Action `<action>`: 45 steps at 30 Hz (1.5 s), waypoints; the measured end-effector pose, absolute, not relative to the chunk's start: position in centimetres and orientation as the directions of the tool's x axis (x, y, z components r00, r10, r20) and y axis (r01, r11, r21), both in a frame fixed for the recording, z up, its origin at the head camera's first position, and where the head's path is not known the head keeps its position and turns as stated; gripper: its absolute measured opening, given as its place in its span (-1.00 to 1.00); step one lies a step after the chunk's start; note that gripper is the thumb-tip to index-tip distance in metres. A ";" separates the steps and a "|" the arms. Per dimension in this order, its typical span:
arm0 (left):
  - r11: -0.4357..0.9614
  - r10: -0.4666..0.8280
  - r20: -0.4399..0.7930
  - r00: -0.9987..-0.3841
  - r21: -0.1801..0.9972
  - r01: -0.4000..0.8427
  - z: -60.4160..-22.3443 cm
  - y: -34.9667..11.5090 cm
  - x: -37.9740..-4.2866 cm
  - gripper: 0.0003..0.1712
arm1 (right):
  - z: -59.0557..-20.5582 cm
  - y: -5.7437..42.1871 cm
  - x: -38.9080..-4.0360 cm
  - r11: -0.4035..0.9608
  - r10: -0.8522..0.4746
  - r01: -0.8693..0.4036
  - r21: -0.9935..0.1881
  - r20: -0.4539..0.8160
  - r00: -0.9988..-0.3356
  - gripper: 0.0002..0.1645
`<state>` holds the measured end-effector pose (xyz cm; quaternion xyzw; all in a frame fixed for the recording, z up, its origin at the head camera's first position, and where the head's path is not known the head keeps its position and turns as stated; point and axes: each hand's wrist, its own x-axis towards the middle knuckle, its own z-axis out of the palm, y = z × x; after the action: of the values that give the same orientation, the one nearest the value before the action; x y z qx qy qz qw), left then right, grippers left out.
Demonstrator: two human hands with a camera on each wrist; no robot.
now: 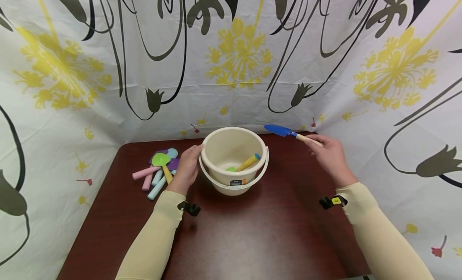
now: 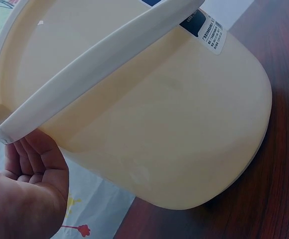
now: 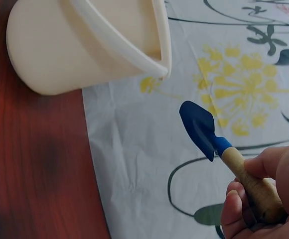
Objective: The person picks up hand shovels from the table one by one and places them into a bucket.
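Note:
A cream bucket (image 1: 216, 173) with its white carrying handle (image 1: 252, 183) folded down stands at the back middle of the table. My left hand (image 1: 187, 167) grips its left rim. In the left wrist view, curled fingers (image 2: 37, 154) lie against the bucket wall (image 2: 159, 114) below the handle's end. Inside the bucket lies a toy tool with a yellow handle (image 1: 247, 163), blue at its tip, beside a bit of green. Right of the bucket, my right hand (image 1: 330, 155) holds a small trowel (image 1: 279, 130) by its wooden grip (image 3: 254, 186), its blue blade (image 3: 199, 127) pointing toward the bucket.
Left of the bucket is a pile of toy tools, among them a green scoop (image 1: 161, 159) with a yellow handle, pink handles (image 1: 144, 173), light blue handles (image 1: 157, 189) and purple pieces (image 1: 173, 164). A flowered cloth (image 1: 238, 107) hangs behind the dark table (image 1: 252, 236).

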<state>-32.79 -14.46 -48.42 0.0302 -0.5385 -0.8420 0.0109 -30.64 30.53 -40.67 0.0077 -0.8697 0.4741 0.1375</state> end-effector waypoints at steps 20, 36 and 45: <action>-0.415 -0.046 -0.023 -0.999 0.910 -0.002 -48.4 -14.5 -32.7 -0.73 | -38.2 26.5 -30.0 0.574 -0.041 -0.306 -0.760 0.347 -0.937 -0.63; -0.408 -0.054 -0.020 -0.998 0.913 0.004 -48.2 -14.6 -32.6 -0.72 | -38.0 23.9 -30.7 0.577 -0.152 -0.337 -0.744 0.307 -0.939 -0.63; -0.423 -0.055 -0.011 -0.998 0.906 0.014 -48.1 -14.3 -32.5 -0.69 | -38.0 22.6 -31.5 0.575 -0.233 -0.348 -0.741 0.259 -0.937 -0.70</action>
<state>-32.51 -14.33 -48.13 0.0192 -0.5369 -0.8432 0.0203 -31.45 22.58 -38.04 0.1641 -0.8849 0.4308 0.0663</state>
